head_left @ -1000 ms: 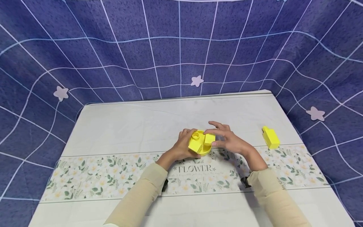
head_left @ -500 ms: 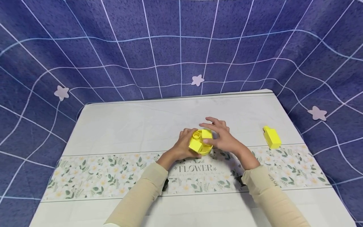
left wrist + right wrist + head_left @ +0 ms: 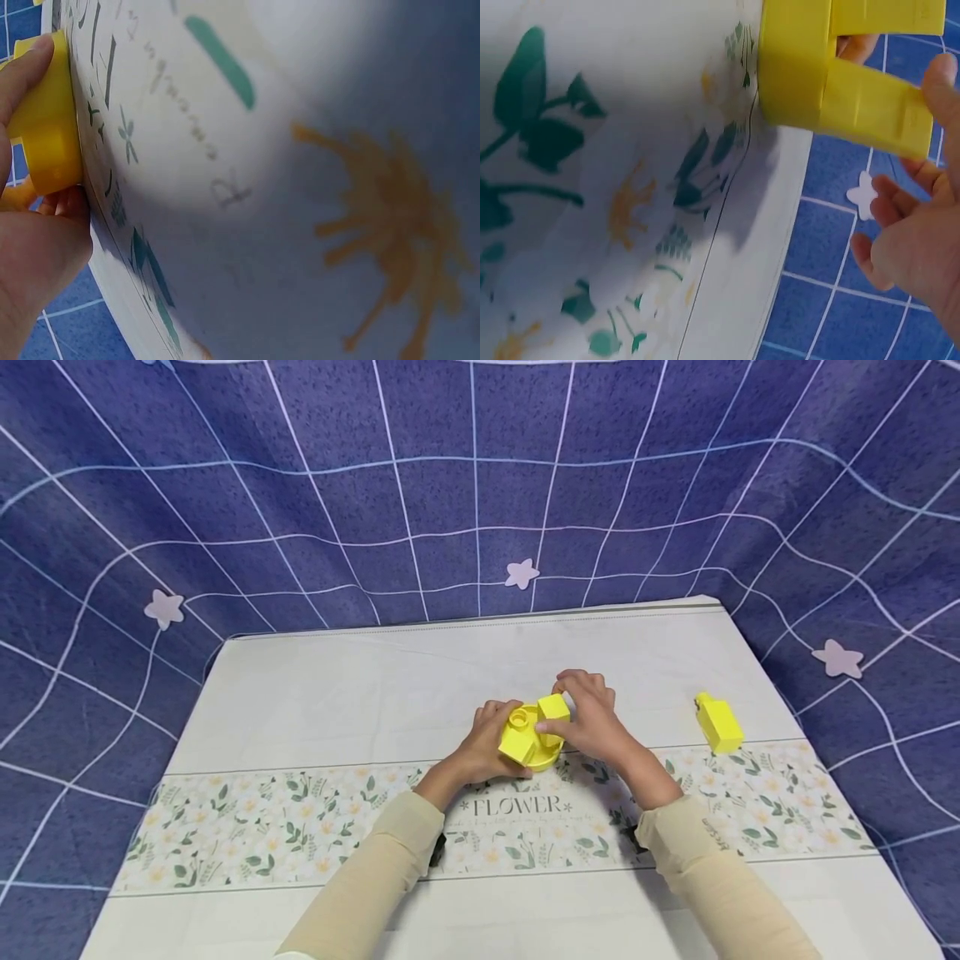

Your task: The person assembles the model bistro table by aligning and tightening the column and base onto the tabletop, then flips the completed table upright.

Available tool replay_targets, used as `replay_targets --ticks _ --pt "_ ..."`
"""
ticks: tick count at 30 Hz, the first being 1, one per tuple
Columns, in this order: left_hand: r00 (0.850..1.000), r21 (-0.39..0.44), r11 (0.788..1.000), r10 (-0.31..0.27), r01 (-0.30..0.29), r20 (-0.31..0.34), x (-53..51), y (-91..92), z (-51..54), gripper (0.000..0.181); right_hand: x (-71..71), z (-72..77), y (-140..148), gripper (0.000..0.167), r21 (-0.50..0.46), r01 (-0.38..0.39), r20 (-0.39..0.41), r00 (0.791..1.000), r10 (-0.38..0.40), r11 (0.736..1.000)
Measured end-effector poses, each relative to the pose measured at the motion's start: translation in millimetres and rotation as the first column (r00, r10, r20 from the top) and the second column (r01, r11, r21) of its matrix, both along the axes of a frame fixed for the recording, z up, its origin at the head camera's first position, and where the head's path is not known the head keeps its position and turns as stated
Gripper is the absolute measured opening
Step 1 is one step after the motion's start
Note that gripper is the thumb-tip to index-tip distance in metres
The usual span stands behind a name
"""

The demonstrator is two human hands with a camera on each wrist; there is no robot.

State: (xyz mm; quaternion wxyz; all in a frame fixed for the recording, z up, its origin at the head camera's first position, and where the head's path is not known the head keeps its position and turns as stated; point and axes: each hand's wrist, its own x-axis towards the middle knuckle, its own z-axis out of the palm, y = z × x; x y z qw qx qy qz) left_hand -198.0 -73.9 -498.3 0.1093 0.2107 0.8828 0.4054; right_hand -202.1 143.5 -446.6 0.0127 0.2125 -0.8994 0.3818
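A round yellow base stands on the table near the printed word, with a short raised ring on it. My left hand grips its left side; the left wrist view shows the thumb pressing the yellow wall. A box-shaped yellow block sits on the base close to that hand. My right hand pinches a second, taller-looking yellow block at the base's right side. In the right wrist view this block stands against the base, slightly tilted, the right thumb on its end.
A loose yellow block with a narrow round neck lies on the right of the table. The white tablecloth has a floral band. A blue curtain with white grid lines hangs behind and at both sides.
The right hand has shifted the right-hand block back and left, then slightly right again. Its raised fingers have curled down behind the block. The left hand stays on the base.
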Motion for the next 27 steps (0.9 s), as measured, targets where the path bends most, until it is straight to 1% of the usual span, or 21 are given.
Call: replay_targets --ticks 2,5,9,10,12,13,15,17,21,24,27 --pt "1.0 -0.003 1.0 0.001 -0.001 -0.002 -0.1 -0.2 -0.7 0.107 0.8 1.0 4 0.048 -0.017 -0.015 0.017 1.0 0.015 1.0" --pt "1.0 -0.006 1.0 0.002 -0.002 0.0 -0.4 -0.9 -0.7 0.108 0.6 3.0 10 0.044 -0.053 -0.043 0.031 0.999 0.044 0.998" --pt "1.0 0.002 1.0 0.007 -0.007 0.005 -0.1 -0.7 -1.3 0.107 0.1 1.4 15 0.03 -0.068 0.009 0.02 1.0 -0.008 0.998" --pt "1.0 0.003 1.0 0.01 -0.01 0.007 0.1 -0.3 -1.6 0.107 0.2 0.5 15 0.03 -0.066 0.028 0.018 0.999 -0.027 0.997" --pt "1.0 0.005 1.0 0.014 -0.014 0.005 0.4 0.3 -1.9 0.107 1.2 -1.3 16 0.036 -0.052 0.061 0.018 0.998 -0.06 0.997" --pt "1.0 0.004 1.0 0.015 -0.015 0.005 0.5 0.4 -1.9 0.107 1.8 -1.5 17 0.039 -0.047 0.066 0.018 0.998 -0.066 0.997" --pt "1.0 0.002 1.0 0.016 -0.016 0.003 0.6 0.2 -1.4 0.107 2.2 -1.9 20 0.039 -0.045 0.062 0.021 0.998 -0.061 0.997" --pt "1.0 0.0 1.0 0.016 -0.016 -0.002 0.7 0.1 -1.2 0.107 2.6 -0.9 23 0.039 -0.047 0.038 0.024 0.999 -0.037 0.998" --pt "1.0 -0.002 1.0 0.015 -0.015 -0.002 0.6 0.1 -1.6 0.108 1.2 0.8 27 0.056 -0.028 -0.054 0.016 0.998 0.054 0.998" --pt "1.0 -0.002 1.0 0.012 -0.012 -0.002 0.5 0.2 -2.0 0.107 -0.2 2.0 27 0.053 -0.007 -0.101 0.006 0.995 0.101 0.995" --pt "1.0 0.0 1.0 0.011 -0.011 0.001 0.7 0.3 -1.4 0.107 -0.8 2.6 26 0.045 -0.006 -0.091 0.008 0.996 0.092 0.996"
